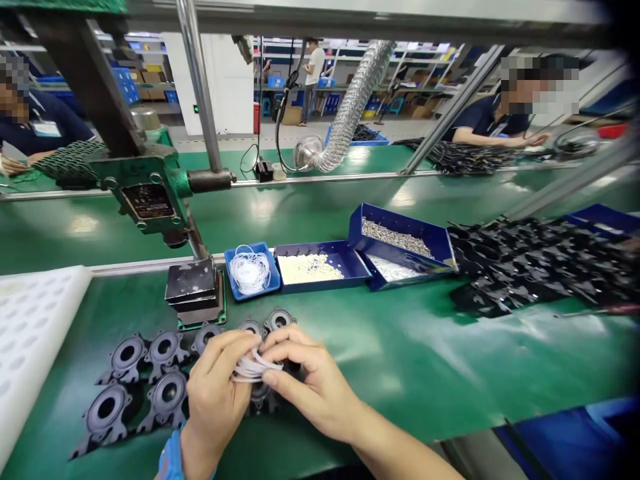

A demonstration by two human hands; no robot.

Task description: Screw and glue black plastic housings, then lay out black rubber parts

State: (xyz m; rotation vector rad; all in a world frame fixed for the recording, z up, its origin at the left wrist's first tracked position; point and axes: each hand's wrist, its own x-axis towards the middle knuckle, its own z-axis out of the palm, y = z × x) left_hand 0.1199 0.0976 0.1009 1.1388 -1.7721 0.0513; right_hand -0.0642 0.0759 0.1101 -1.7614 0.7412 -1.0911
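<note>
Grip: thin white rubber rings [253,368] pinched between left hand [216,393] and right hand [310,380] | held over black round moulded housings [165,373] on green counter [425,360] | progress: rings apparently unfitted (seats partly hidden).

The left hand [215,393] comes up from the bottom edge at about 7 o'clock. Its back faces up and its fingers [230,347] curl in toward 2 o'clock. There is a blue band at its wrist. The right hand [305,380] comes in from 5 o'clock, with its bare arm running down to the bottom edge. Its fingers bend toward 9 o'clock. The two hands meet, fingertips touching, and both pinch shut on something thin between them.
</note>
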